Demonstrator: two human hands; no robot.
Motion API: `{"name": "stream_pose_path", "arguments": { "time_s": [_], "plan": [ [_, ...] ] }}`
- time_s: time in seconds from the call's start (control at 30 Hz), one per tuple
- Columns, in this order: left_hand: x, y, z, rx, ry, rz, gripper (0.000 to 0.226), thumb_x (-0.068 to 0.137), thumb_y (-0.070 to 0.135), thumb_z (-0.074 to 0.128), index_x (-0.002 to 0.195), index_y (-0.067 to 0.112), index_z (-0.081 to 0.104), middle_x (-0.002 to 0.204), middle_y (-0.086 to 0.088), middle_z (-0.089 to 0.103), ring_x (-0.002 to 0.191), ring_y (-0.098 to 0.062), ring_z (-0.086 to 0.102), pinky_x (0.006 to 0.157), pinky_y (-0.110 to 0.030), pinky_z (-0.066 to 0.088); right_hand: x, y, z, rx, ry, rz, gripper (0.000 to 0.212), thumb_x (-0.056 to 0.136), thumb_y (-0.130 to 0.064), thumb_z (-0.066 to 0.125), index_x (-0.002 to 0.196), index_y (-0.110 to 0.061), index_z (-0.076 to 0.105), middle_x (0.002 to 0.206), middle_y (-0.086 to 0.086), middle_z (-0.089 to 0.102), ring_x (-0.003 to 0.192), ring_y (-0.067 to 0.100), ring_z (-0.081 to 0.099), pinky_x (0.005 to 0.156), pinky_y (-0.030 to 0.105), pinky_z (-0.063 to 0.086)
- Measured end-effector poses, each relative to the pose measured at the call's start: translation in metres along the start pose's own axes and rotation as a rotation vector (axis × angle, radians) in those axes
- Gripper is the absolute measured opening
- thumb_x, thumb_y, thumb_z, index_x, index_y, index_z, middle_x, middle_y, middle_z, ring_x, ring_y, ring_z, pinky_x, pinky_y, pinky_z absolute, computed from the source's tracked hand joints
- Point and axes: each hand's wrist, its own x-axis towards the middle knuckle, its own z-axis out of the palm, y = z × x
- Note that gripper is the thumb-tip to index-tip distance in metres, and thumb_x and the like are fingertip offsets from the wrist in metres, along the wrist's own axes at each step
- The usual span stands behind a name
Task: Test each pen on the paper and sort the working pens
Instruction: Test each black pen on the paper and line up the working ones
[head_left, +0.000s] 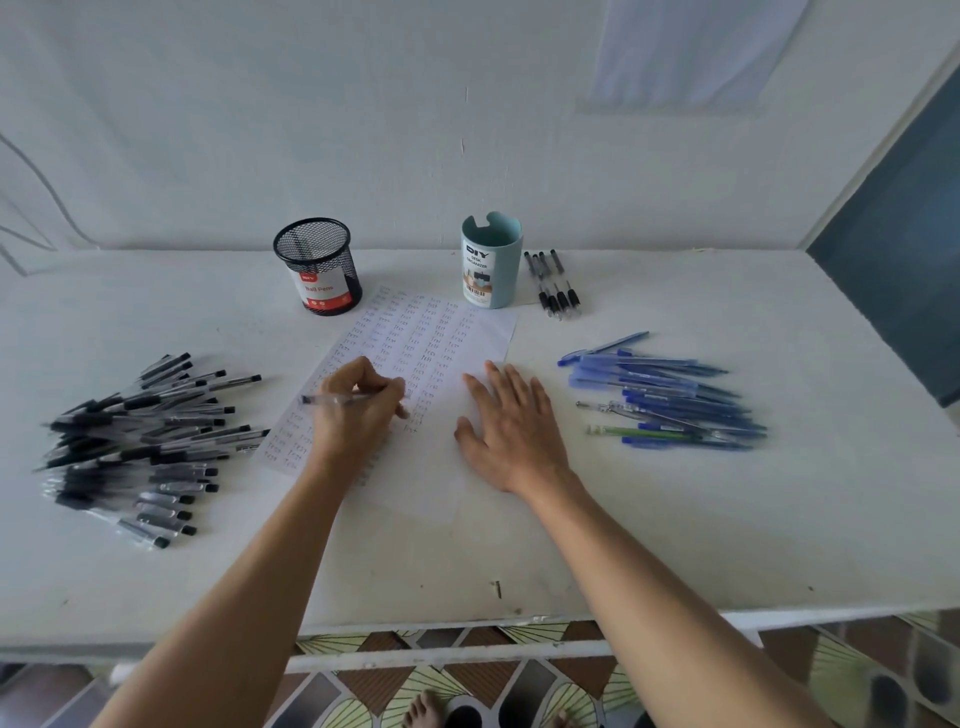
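Pinching a clear pen (337, 399) on the paper (447, 332), left fingers (363, 371) curled; right fingers (519, 387) straight, flat on it.

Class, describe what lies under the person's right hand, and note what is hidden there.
The right hand lies flat, fingers straight, on the white paper, which rests on the table. Whether any test marks sit beneath the palm cannot be seen: the hand covers that patch.

Bare arms on show.
Forearms, left hand (358, 410) and right hand (511, 431) uncovered; bare toes (423, 709) beneath the white table (675, 571).
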Motion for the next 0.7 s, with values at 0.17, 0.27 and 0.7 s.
{"name": "stream_pose_path", "arguments": {
  "time_s": [0.17,0.27,0.7],
  "plan": [
    [0.0005,0.0012,-0.0024,0.118,0.005,0.005,0.024,0.058,0.007,0.056,0.061,-0.001,0.034,0.052,-0.009,0.04,0.05,-0.019,0.038,0.049,-0.03,0.029,-0.0004,-0.0001,0.0005,0.005,0.001,0.0,0.063,0.1,-0.046,0.035,0.158,-0.027,0.018,0.167,0.002,0.004,0.154,0.02,-0.002,0.123,0.042,-0.006],
    [0.0031,-0.0011,-0.0023,0.153,-0.03,0.016,0.031,0.062,-0.001,0.056,0.054,0.013,0.03,0.048,0.0,0.038,0.051,-0.02,0.039,0.05,-0.032,0.031,-0.0007,0.0,0.0015,0.008,0.008,-0.002,0.063,0.1,-0.045,0.035,0.157,-0.027,0.018,0.167,0.002,0.004,0.154,0.02,-0.002,0.123,0.042,-0.007],
    [0.004,-0.0012,0.0016,0.266,-0.032,0.005,0.03,0.066,-0.011,0.05,0.059,0.011,0.032,0.06,-0.008,0.033,0.058,-0.02,0.03,0.05,-0.029,0.021,0.0002,-0.0003,0.003,0.02,0.022,0.0,0.071,0.088,-0.049,0.024,0.155,-0.027,0.024,0.167,0.004,0.011,0.153,0.023,0.004,0.122,0.044,-0.003]
  ]
}}
